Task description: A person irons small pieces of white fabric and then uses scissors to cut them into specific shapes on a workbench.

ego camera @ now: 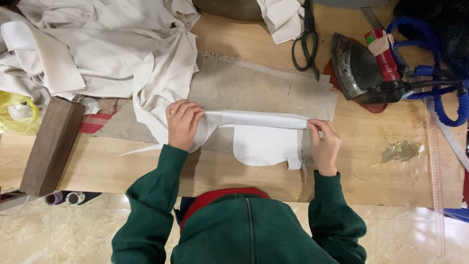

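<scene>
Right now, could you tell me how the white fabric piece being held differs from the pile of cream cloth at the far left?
The white fabric piece is pulled taut and folded between the left hand and right hand; the cream cloth pile lies loose and crumpled, with no hand on it. The white piece is small and brighter white; the pile is far larger and duller. The white piece lies over the grey pad, the pile beside it. Both rest on the wooden table.

Iron (364, 68) right of scissors (306, 41), behind cloth strip (254, 119)
</scene>
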